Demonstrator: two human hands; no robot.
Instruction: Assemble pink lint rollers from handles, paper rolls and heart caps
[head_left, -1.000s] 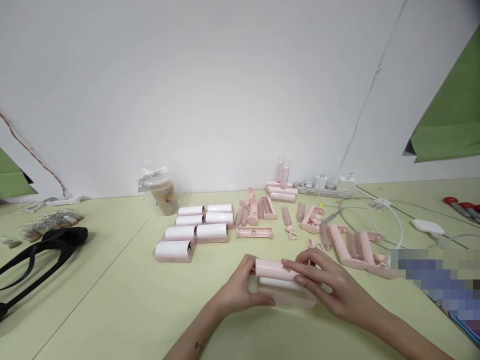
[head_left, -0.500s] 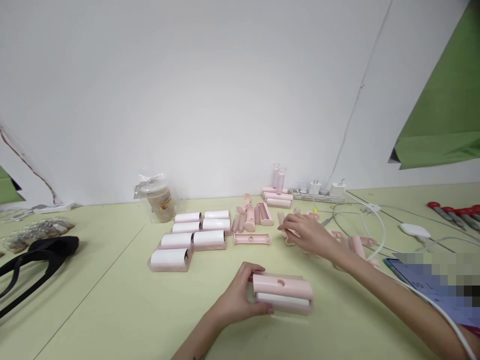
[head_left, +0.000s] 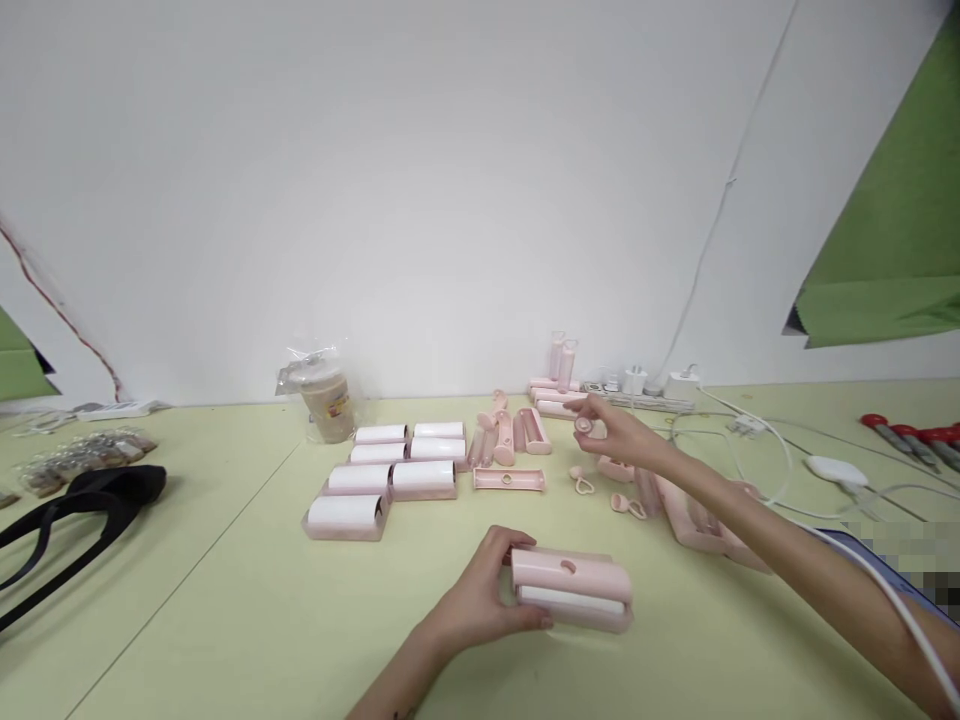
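Observation:
My left hand (head_left: pixel 487 595) grips the left end of a pink case (head_left: pixel 574 572) with a white roll (head_left: pixel 571 600) showing along its lower side. The case lies lengthwise across the near part of the table, a small notch on top. Farther back, my right hand (head_left: pixel 611 432) is raised, fingers closed round a small pink piece with a round end (head_left: pixel 584 426). Below that hand lie two loose pink pieces with heart-shaped loops, one nearer (head_left: pixel 628 505) and one farther (head_left: pixel 582 481). An open pink half shell (head_left: pixel 508 480) with a hole rests left of them.
Several white rolls in pink shells (head_left: pixel 345 513) stand in rows at the left. Pink parts and clear tubes (head_left: pixel 568 366) are at the back. Under my right forearm are more pink shells (head_left: pixel 686 520). A bagged cup (head_left: pixel 328 400), black straps (head_left: pixel 112 487), cables and chargers (head_left: pixel 832 468) lie around.
My right hand has lifted off the small pink parts, up and slightly back, with one piece in its fingers. My left hand keeps its hold on the pink case.

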